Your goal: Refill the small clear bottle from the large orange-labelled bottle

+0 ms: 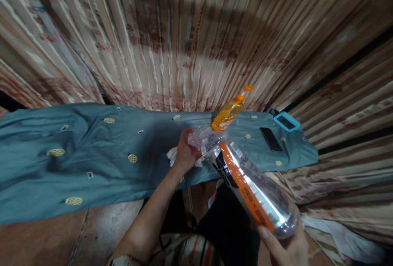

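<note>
My right hand (pixel 287 247) grips the base of a clear plastic bottle (pixel 251 184) with an orange label stripe, tilted so its neck points away from me. At the bottle's neck my left hand (pixel 184 153) is closed on a crumpled clear plastic wrap (pixel 199 138), with a white cloth or tissue (pixel 172 155) under the fingers. Just beyond the neck stands an orange pump bottle (pixel 230 110), leaning on the blue-grey cloth (pixel 92 151).
The blue-grey cloth with yellow oval patches covers a low surface. A black phone (pixel 271 139) and a device in a light-blue case (pixel 286 121) lie at its right end. Striped patterned curtains (pixel 184 32) hang behind. Brown floor (pixel 46 237) lies below.
</note>
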